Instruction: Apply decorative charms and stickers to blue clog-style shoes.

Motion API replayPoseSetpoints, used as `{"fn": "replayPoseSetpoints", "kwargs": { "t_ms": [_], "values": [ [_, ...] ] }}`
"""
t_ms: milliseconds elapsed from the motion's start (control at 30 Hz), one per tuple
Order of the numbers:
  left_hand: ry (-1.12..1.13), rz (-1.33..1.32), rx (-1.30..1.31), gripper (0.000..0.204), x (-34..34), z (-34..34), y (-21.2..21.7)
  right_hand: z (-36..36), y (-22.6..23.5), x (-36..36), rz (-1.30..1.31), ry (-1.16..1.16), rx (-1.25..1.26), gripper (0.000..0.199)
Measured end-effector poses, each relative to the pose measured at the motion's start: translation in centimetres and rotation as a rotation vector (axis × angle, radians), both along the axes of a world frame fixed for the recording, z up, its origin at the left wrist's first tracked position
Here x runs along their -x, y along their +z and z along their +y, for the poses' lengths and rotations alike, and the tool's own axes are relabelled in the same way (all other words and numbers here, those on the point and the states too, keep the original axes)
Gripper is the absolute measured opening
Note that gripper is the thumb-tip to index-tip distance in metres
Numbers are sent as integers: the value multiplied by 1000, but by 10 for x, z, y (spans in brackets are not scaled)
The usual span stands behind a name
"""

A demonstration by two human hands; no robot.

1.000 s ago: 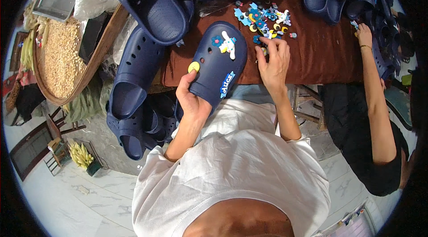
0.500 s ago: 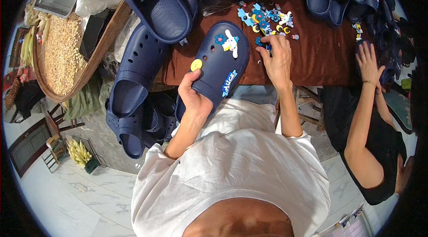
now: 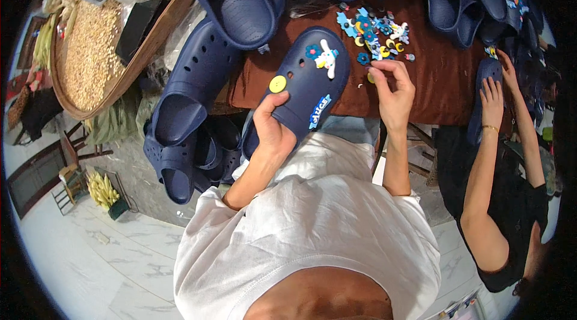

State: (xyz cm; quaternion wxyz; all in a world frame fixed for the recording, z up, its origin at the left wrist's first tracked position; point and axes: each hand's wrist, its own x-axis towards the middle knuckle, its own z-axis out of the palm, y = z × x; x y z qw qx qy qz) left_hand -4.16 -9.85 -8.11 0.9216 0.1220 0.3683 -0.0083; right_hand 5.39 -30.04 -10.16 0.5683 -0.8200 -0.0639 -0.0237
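My left hand point(image 3: 273, 130) grips a navy clog point(image 3: 300, 100) by its heel side, thumb next to a yellow button charm point(image 3: 277, 84). Also fixed on the clog are a blue flower charm point(image 3: 312, 51), a white long-eared character charm point(image 3: 326, 59) and a blue-and-white lettered charm point(image 3: 320, 112). To the right of the clog, my right hand point(image 3: 396, 94) pinches a small yellowish charm point(image 3: 370, 77), partly hidden by the fingertips. Just beyond lies a pile of mixed charms point(image 3: 375, 30), with a dark blue flower charm point(image 3: 362, 58) at its near edge.
More navy clogs point(image 3: 234, 7) line the far side of the brown cloth point(image 3: 252, 73), and others point(image 3: 180, 109) are stacked at left. A basket of pale kernels point(image 3: 90, 61) stands further left. At right, a co-worker's hands point(image 3: 491, 100) hold another clog point(image 3: 488, 73).
My right hand has drawn back from the pile's edge, and a yellowish charm now shows at its fingertips. The co-worker's hands have come onto a clog. The view has shifted slightly.
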Motion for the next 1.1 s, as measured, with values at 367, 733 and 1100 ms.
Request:
{"fn": "replayPoseSetpoints", "kwargs": {
  "t_ms": [367, 733, 1100],
  "values": [
    [-82, -144, -224, 50, 14, -29, 1, 61, 40, 23, 145, 266, -298, 10],
    [-240, -175, -859, 28, 32, -31, 10, 41, 45, 21, -13, 280, -82, 12],
    [-365, -235, -1072, 15, 29, -29, 17, 41, 49, 17, -208, 298, 51, 14]
  ]
}}
